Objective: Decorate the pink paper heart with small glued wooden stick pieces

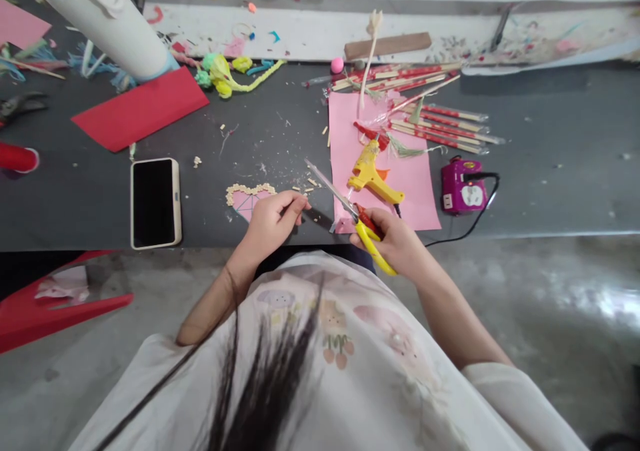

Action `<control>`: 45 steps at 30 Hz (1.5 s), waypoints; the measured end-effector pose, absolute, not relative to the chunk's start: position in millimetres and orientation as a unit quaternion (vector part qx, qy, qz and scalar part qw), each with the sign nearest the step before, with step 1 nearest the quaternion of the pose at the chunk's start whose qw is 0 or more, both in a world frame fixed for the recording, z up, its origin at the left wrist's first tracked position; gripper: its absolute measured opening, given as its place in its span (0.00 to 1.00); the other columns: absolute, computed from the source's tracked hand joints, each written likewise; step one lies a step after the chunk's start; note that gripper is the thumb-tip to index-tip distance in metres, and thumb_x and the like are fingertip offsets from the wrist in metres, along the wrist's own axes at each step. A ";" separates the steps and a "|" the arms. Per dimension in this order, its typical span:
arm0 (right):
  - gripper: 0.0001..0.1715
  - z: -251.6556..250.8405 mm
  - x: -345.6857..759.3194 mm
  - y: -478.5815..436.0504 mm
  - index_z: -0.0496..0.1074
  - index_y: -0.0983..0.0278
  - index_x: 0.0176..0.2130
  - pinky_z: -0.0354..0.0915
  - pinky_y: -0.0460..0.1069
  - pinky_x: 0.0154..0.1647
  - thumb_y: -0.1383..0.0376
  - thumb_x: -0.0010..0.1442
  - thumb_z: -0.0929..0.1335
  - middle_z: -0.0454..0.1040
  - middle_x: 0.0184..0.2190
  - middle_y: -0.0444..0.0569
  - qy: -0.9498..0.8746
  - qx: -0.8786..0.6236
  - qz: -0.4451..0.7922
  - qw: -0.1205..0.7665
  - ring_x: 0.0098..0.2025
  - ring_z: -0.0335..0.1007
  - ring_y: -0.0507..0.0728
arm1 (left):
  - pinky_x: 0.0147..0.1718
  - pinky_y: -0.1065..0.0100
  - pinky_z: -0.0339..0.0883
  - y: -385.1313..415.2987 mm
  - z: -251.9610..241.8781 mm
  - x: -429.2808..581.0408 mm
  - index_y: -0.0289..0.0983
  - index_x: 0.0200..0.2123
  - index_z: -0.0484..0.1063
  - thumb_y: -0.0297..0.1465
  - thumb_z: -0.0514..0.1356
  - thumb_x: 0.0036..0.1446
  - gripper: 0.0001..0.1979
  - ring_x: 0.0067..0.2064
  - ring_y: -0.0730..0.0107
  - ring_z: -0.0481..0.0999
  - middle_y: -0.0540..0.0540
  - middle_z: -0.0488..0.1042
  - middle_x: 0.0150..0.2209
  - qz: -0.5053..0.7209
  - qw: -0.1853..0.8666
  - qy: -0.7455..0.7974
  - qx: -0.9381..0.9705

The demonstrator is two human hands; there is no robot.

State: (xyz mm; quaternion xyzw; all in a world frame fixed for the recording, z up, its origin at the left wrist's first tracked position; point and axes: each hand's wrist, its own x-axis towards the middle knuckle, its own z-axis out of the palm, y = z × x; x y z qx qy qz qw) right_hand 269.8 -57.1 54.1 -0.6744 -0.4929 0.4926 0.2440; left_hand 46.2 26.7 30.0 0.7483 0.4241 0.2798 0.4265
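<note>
Yellow-handled scissors (369, 239) are in my right hand (395, 241), their blades pointing up and left over the dark table. My left hand (277, 223) rests at the table's front edge with thumb and fingers pinched together; whatever is between them is too small to make out. Partly under it lies a pink paper heart (246, 203) with blue lines, its upper rim lined with small wooden bits. More cut wooden bits (311, 182) lie just beyond my left fingertips. A yellow glue gun (373, 174) rests on a pink sheet (420, 201) beyond the scissors.
A phone (155, 202), a red paper (143, 108) and a white bottle (123, 28) are at the left. Wrapped sticks (440, 128) lie across the pink sheet's back right. A purple box (463, 186) with a black cable stands at the right.
</note>
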 end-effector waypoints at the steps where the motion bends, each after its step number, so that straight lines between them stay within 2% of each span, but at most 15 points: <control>1: 0.23 54.5 269.9 -57.3 0.67 0.62 0.32 0.54 0.46 0.27 0.49 0.47 0.74 0.64 0.24 0.41 -0.492 -0.676 0.491 0.245 0.26 0.56 0.50 | 0.29 0.73 0.61 27.3 30.4 45.3 0.37 0.30 0.71 0.38 0.51 0.68 0.18 0.26 0.76 0.70 0.53 0.72 0.22 0.261 0.415 0.429 0.759; 6: 0.21 53.1 272.4 -59.2 0.67 0.62 0.32 0.55 0.47 0.27 0.50 0.48 0.73 0.66 0.24 0.41 -0.501 -0.689 0.469 0.233 0.25 0.58 0.51 | 0.29 0.67 0.56 25.5 31.3 45.5 0.39 0.25 0.60 0.38 0.44 0.70 0.21 0.28 0.70 0.65 0.50 0.67 0.24 0.177 0.292 0.426 0.838; 9: 0.22 51.2 274.6 -60.6 0.67 0.62 0.32 0.56 0.47 0.27 0.49 0.48 0.73 0.66 0.24 0.41 -0.504 -0.698 0.456 0.227 0.26 0.59 0.51 | 0.30 0.65 0.55 21.9 27.4 49.6 0.40 0.26 0.59 0.39 0.51 0.67 0.17 0.30 0.67 0.65 0.50 0.66 0.25 0.146 0.246 0.401 0.870; 11: 0.24 50.7 275.7 -61.5 0.67 0.62 0.31 0.55 0.47 0.26 0.47 0.47 0.73 0.66 0.23 0.41 -0.501 -0.709 0.445 0.217 0.25 0.58 0.51 | 0.31 0.65 0.56 19.6 23.1 52.9 0.40 0.27 0.59 0.36 0.58 0.63 0.14 0.33 0.66 0.66 0.50 0.67 0.27 0.133 0.229 0.385 0.884; 13: 0.25 50.8 276.6 -62.3 0.66 0.62 0.31 0.55 0.47 0.26 0.47 0.46 0.73 0.66 0.24 0.41 -0.497 -0.719 0.440 0.208 0.26 0.58 0.51 | 0.32 0.65 0.57 17.7 18.5 55.8 0.39 0.28 0.61 0.32 0.59 0.61 0.11 0.34 0.65 0.67 0.49 0.69 0.28 0.126 0.213 0.372 0.895; 19: 0.26 47.8 280.2 -66.5 0.67 0.62 0.33 0.57 0.48 0.28 0.45 0.48 0.73 0.66 0.25 0.42 -0.489 -0.714 0.449 0.222 0.27 0.59 0.51 | 0.36 0.63 0.60 14.4 10.6 60.1 0.38 0.31 0.65 0.28 0.57 0.63 0.07 0.38 0.62 0.69 0.46 0.73 0.32 0.119 0.177 0.334 0.918; 25: 0.27 44.5 283.3 -69.0 0.67 0.62 0.32 0.55 0.47 0.26 0.43 0.48 0.73 0.64 0.24 0.41 -0.494 -0.713 0.442 0.228 0.26 0.57 0.50 | 0.37 0.62 0.62 11.1 10.6 61.9 0.37 0.33 0.68 0.28 0.53 0.65 0.07 0.38 0.61 0.70 0.44 0.74 0.32 0.116 0.156 0.327 0.925; 29: 0.27 40.8 285.2 -70.9 0.66 0.62 0.31 0.53 0.47 0.25 0.43 0.48 0.73 0.63 0.24 0.40 -0.488 -0.707 0.456 0.232 0.25 0.55 0.50 | 0.39 0.61 0.62 14.0 12.4 62.8 0.37 0.33 0.67 0.27 0.52 0.65 0.08 0.39 0.60 0.69 0.43 0.74 0.35 0.110 0.173 0.324 0.924; 33: 0.28 34.3 288.7 -74.6 0.67 0.61 0.33 0.55 0.47 0.27 0.43 0.47 0.73 0.63 0.25 0.40 -0.474 -0.702 0.472 0.243 0.27 0.56 0.51 | 0.37 0.63 0.61 30.8 17.9 60.7 0.40 0.28 0.60 0.28 0.52 0.64 0.11 0.36 0.63 0.67 0.46 0.71 0.31 0.142 0.215 0.340 0.905; 37: 0.28 32.4 290.7 -76.2 0.67 0.61 0.34 0.55 0.47 0.27 0.43 0.47 0.74 0.63 0.25 0.40 -0.469 -0.705 0.473 0.244 0.26 0.55 0.51 | 0.33 0.65 0.57 56.7 25.6 62.3 0.40 0.25 0.55 0.26 0.57 0.56 0.13 0.32 0.67 0.65 0.50 0.68 0.27 0.165 0.230 0.436 0.854; 40: 0.28 34.0 290.1 -75.5 0.67 0.62 0.33 0.54 0.47 0.26 0.43 0.47 0.73 0.63 0.24 0.39 -0.472 -0.708 0.470 0.233 0.25 0.54 0.50 | 0.31 0.67 0.55 75.9 26.6 69.3 0.40 0.23 0.50 0.23 0.59 0.51 0.17 0.30 0.70 0.66 0.51 0.72 0.28 0.186 0.264 0.508 0.799; 45: 0.28 35.4 288.0 -73.9 0.67 0.62 0.32 0.54 0.47 0.26 0.43 0.47 0.73 0.64 0.24 0.41 -0.482 -0.708 0.461 0.232 0.26 0.56 0.51 | 0.30 0.67 0.55 98.9 17.8 82.9 0.40 0.22 0.52 0.24 0.62 0.49 0.18 0.27 0.72 0.66 0.50 0.73 0.26 0.189 0.269 0.594 0.734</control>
